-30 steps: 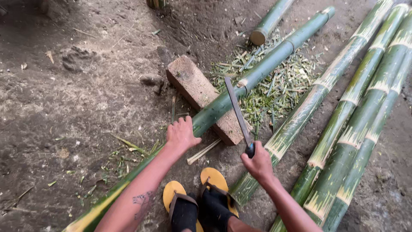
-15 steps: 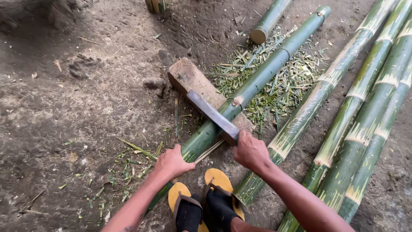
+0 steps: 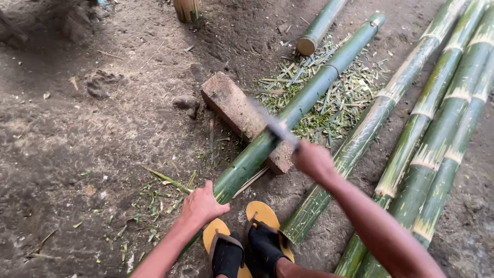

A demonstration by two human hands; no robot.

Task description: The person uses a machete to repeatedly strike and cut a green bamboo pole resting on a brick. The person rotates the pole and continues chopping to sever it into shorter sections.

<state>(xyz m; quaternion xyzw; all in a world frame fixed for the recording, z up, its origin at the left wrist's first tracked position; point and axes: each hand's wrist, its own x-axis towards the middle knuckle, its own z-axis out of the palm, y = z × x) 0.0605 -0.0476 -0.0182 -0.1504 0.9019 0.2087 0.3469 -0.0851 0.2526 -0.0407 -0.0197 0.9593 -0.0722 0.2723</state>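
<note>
While the left hand [image 3: 201, 205] presses down on the green bamboo pole [image 3: 303, 100], fingers curled over its top, the right hand [image 3: 313, 160] is closed tight around the handle of a long knife [image 3: 271, 125]. Blade is blurred — it lies across the pole, right above the spot where the pole rests on a reddish wooden block [image 3: 231, 105]. Cannot tell whether the edge is touching the pole.

The pole runs diagonally from lower left, by the left hand, to upper right, and crosses over the block near its nearer end. Block sits on the dirt ground [image 3: 77, 128], angled across the pole.

Green shavings [image 3: 339, 98] are piled on the ground on both sides of the pole's far half. A short cut bamboo piece [image 3: 320, 27] lies just beyond the pile, cut end facing the camera. More long bamboo poles [image 3: 437, 128] lie side by side on the right — several touching each other.

Both feet in yellow sandals [image 3: 260, 216] with dark straps stand at the bottom, just beside the pole, right behind the left hand. A bamboo stump [image 3: 186, 9] stands at the top edge.
</note>
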